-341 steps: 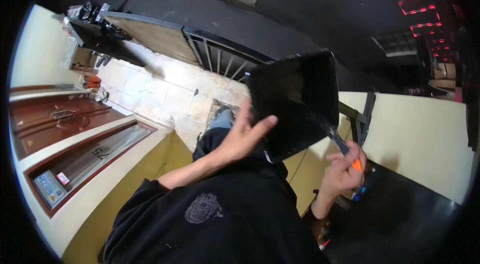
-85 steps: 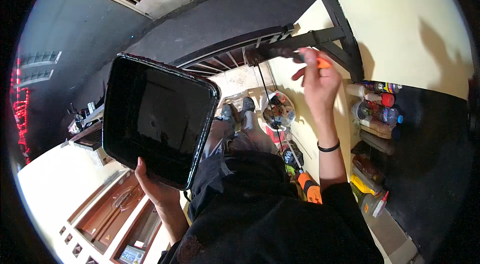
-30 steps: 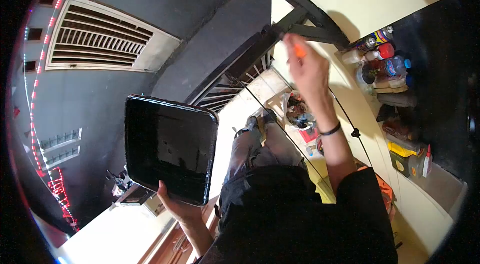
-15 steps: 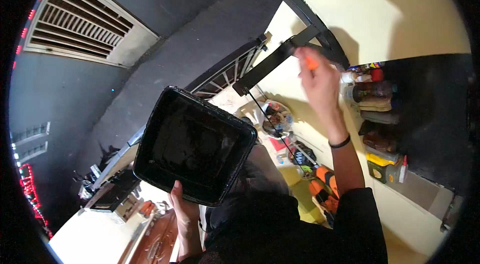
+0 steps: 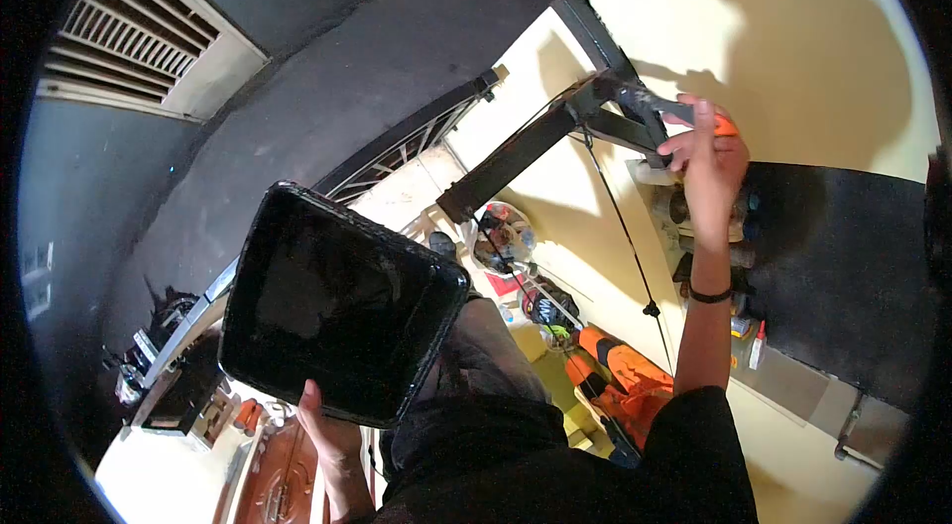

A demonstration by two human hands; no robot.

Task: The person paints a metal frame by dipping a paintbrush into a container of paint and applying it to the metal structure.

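My left hand [image 5: 332, 440] grips a square black paint tray [image 5: 337, 311] by its lower edge, thumb over the rim. The tray is tilted toward me, and its inside looks dark, wet and glossy. My right hand [image 5: 709, 162] is closed around a paintbrush [image 5: 666, 108] with a dark head and an orange handle end. The brush head reaches a black metal bracket [image 5: 595, 103] that juts from the cream wall; the head seems to touch it near the joint. Two dark cords hang from the bracket's arm.
Below the bracket stand a round bin of litter [image 5: 503, 238] and a bright orange item [image 5: 625, 375]. Bottles line a dark recess [image 5: 833, 266] at right. A dark railing [image 5: 407, 142] runs behind the tray, and a louvred window [image 5: 139, 28] is at upper left.
My right hand has moved right with the paintbrush, whose head now shows clearly at the bracket. The tray has shifted left and slightly down in view as the camera moved.
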